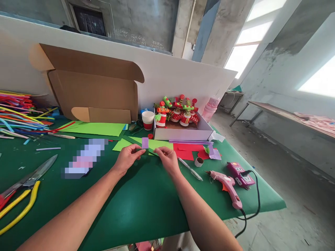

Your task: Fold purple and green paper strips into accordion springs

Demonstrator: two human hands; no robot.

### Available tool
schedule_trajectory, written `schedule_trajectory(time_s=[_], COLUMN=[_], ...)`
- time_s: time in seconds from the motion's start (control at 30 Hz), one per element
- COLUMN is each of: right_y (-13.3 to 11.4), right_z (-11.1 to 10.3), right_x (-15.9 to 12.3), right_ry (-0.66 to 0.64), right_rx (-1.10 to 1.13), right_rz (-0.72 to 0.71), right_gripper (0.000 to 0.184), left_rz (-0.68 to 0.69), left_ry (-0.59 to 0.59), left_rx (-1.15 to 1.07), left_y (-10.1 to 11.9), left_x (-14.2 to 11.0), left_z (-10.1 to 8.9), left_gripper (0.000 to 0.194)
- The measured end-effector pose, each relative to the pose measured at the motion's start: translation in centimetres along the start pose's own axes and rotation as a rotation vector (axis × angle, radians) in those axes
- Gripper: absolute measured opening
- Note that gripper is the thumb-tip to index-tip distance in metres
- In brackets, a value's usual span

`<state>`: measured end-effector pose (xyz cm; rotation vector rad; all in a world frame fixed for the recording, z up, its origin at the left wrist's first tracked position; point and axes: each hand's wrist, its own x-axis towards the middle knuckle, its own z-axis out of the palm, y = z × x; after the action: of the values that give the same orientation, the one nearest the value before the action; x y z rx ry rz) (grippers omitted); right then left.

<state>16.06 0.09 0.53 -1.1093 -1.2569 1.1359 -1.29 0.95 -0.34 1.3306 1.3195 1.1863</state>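
Note:
A dark green paper strip [130,139] runs between my hands over the table, with a small purple paper piece [144,143] at its middle. My left hand [128,158] pinches the strip just beside the purple piece. On the other side, my right hand [168,160] grips the strip's right end between thumb and fingers. How the purple piece is joined to the strip cannot be made out. Behind them lies a light green paper sheet [162,143]. Red paper pieces [184,153] and a white pen [192,170] lie right of my right hand.
An open white box [183,134] holds several paper-cup figures, beside stacked paper cups [148,120]. At right are a pink glue gun [227,186], a purple device [240,175] and a cord. At left are large scissors [31,181], pipe cleaners [21,115] and a cardboard box [94,90].

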Motion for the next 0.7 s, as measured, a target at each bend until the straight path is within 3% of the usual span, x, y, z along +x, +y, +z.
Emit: schedule_trajectory(time_s=[0.1,0.23,0.5,0.7], right_y=[0.35,0.55,0.41,0.65], right_z=[0.29,0.48,0.79,0.71], right_x=[-0.07,-0.27,-0.60,-0.59], right_ry=[-0.015,-0.010,-0.041,-0.077], right_rx=[-0.102,-0.214,-0.268,-0.464], right_rz=[-0.098,-0.086,-0.088,-0.204], right_gripper=[0.011,0.007,0.009,0.011], left_rz=[0.029,0.083,0.154,0.154], left_ry=[-0.015,-0.037,-0.073,-0.098], left_rx=[0.075,0.157,0.219,0.218], left_y=[0.12,0.49,0.45,0.12], left_x=[-0.17,-0.43,-0.62,-0.52], left_z=[0.14,0.14,0.31,0.32], left_gripper=[0.045,0.041,0.039,0.037])
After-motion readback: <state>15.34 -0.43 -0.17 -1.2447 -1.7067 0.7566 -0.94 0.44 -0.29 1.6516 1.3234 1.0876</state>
